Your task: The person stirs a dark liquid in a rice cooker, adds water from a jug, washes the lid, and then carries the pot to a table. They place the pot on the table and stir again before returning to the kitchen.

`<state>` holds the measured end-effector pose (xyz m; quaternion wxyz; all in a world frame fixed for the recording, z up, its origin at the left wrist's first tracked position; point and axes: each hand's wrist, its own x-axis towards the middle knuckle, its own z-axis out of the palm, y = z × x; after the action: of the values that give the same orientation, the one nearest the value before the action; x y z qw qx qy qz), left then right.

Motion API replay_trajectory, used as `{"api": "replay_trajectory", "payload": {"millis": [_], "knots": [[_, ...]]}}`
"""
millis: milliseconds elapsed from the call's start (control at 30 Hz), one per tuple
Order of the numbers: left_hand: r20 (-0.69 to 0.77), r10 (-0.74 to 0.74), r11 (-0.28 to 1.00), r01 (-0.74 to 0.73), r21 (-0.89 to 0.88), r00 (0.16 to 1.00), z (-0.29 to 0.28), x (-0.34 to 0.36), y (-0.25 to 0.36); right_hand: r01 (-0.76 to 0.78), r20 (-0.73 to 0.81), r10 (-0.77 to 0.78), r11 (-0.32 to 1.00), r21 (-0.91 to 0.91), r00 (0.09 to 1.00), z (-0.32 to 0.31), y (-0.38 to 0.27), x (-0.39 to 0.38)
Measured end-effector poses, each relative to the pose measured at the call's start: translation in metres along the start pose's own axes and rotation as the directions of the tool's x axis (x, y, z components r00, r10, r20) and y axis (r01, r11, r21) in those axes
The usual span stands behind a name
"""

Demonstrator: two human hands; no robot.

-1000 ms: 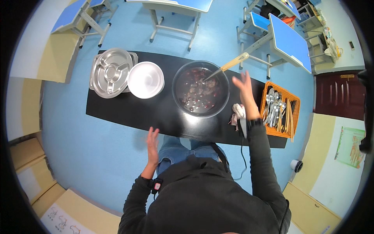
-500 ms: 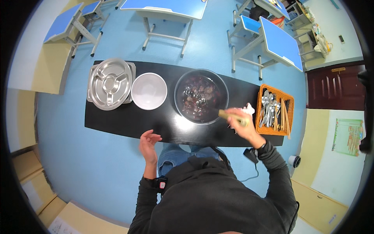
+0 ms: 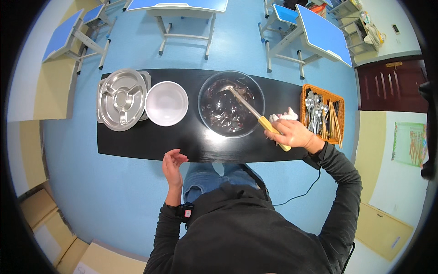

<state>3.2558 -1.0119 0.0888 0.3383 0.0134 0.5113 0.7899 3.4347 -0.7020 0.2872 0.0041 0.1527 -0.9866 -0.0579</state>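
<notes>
My right hand [image 3: 292,133] is closed round the yellow handle of a metal ladle [image 3: 246,105]. The ladle's head lies in a large dark-rimmed basin [image 3: 262,102], toward its far side. Dark liquid [image 3: 223,109] with reddish and pale pieces fills part of the basin. My left hand [image 3: 173,165] hovers at the table's near edge, fingers loosely bent and apart, with nothing in it. Nearest to it on the table is a white round bowl [image 3: 167,104]. A crumpled white cloth or tissue [image 3: 284,115] lies just beyond my right hand, partly hidden.
Divided steel trays [image 3: 121,99] are stacked left of the bowl on the black table [image 3: 191,144]. At the right end, an orange wicker basket [image 3: 335,97] holds spoons and chopsticks. Blue desks [image 3: 324,34] stand beyond. A black cable [image 3: 299,197] hangs below my right forearm.
The ladle's shaft and head now show, reaching to the basin's far side; before, mainly its handle showed. My right hand has shifted slightly right. The whole view has shifted a little.
</notes>
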Motion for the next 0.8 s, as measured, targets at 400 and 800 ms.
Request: {"api": "replay_trajectory", "payload": {"millis": [400,800], "knots": [[-0.236,0.093,0.987,-0.121,-0.104,0.967,-0.003,-0.019,0.012,-0.2,0.087,0.186,0.956,0.216,0.979,-0.031,0.011,0.015],[-0.224,0.052,0.993,-0.075,-0.095,0.973,0.001,-0.027,-0.001,-0.537,0.414,0.684,-0.038,0.843,0.601,-0.017,0.058,-0.003]]}}
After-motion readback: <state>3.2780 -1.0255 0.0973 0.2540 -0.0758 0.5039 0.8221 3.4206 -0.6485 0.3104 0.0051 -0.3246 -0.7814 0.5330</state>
